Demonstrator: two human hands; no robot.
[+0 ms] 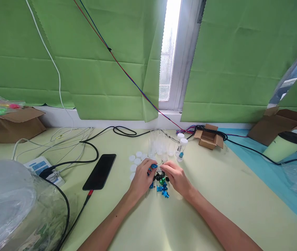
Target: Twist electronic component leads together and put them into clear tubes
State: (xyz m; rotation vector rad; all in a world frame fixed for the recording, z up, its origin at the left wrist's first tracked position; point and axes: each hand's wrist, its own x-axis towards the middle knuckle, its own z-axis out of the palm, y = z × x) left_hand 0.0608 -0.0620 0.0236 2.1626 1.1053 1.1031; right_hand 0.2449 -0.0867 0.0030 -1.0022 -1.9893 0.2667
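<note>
My left hand (pixel 141 177) is closed around small shiny blue metal fittings (pixel 154 166), which stick out at the fingertips. Close beside it, my right hand (pixel 177 178) pinches at something too small to make out, its fingertips almost meeting the left ones. Below and between the hands lie loose blue fittings (pixel 161 188), a green piece (pixel 162 181) and several black round pieces. White round caps (pixel 137 161) are spread left of my left hand. Behind the hands stand several clear tubes (pixel 161 143); a white-capped one (pixel 182 150) at the right has a blue piece inside.
A black phone (pixel 99 172) with a cable lies to the left, near a white power strip (pixel 43 170). A plastic-wrapped bundle (pixel 9 205) fills the left front. Cables run along the back. A small cardboard box (pixel 208 139) and a green cup (pixel 281 148) stand right.
</note>
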